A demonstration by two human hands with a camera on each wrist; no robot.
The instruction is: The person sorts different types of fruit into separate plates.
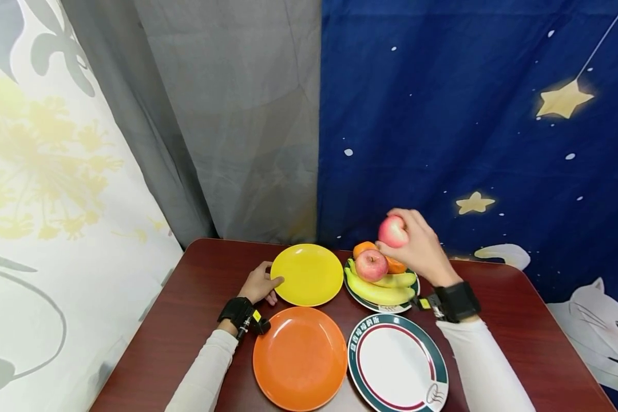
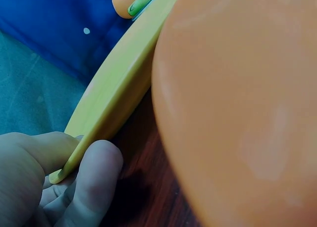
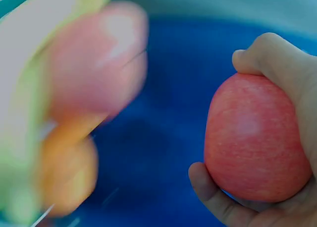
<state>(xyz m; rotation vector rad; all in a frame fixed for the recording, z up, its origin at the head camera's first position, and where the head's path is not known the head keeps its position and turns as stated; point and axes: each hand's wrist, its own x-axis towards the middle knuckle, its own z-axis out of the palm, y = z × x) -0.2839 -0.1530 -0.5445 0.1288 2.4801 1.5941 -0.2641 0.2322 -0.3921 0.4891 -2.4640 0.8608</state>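
My right hand (image 1: pixel 417 246) holds a red apple (image 1: pixel 393 231) in the air above the fruit plate; in the right wrist view the fingers and thumb curl round the apple (image 3: pixel 255 138). Below it, a second apple (image 1: pixel 372 265) sits on bananas (image 1: pixel 378 293) with oranges (image 1: pixel 364 248) behind, all on a green-rimmed plate (image 1: pixel 391 309). At the left, my left hand (image 1: pixel 260 283) pinches the rim of the yellow plate (image 1: pixel 307 274). The left wrist view has the thumb and fingers on either side of that rim (image 2: pixel 69 162).
Nearer me, an orange plate (image 1: pixel 300 359) lies on the left, and a white plate with a green rim (image 1: pixel 397 363) lies on the right. They stand on a dark red table (image 1: pixel 175 343). Grey and blue curtains (image 1: pixel 474 114) hang behind the table's far edge.
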